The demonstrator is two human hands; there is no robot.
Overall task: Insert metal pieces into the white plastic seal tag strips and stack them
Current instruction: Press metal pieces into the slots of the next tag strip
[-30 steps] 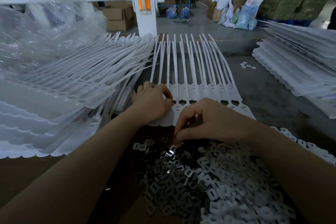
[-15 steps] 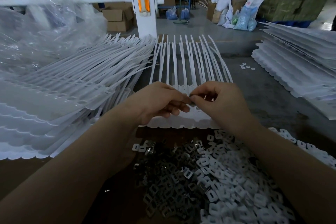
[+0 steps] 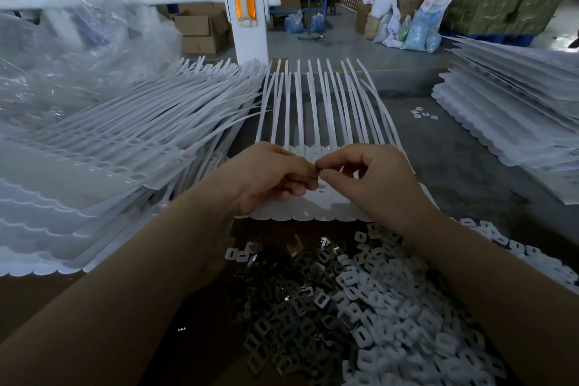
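Far left of the seal tag strip sheet (image 3: 313,135) that lies mid-desk, a tall slanting stack of finished white strips (image 3: 109,160) covers the desk (image 3: 470,172), with crumpled clear plastic wrap (image 3: 78,50) behind it. The left hand (image 3: 269,175) hovers over the near left part of the sheet, its fingers curled and its thumb and forefinger closed in a tight grip on a small dark metal piece (image 3: 317,170). The right hand (image 3: 372,178) meets it from the sheet's right side, thumb and forefinger pinched shut at the same piece, the other fingers loosely bent; the piece is too small to tell which hand bears it more. The piece sits just above the sheet's row of tag heads, whose scalloped edge faces the person. On the near side of the sheet lies a heap of dark metal pieces (image 3: 282,323), and right of that heap a bigger heap of small white plastic caps (image 3: 423,338). Right of the sheet, a few loose white caps (image 3: 423,113) lie on the bare desk. Farther right another stack of white strip sheets (image 3: 517,122) lies. Behind the sheet stands a white post (image 3: 247,9) with orange panels.
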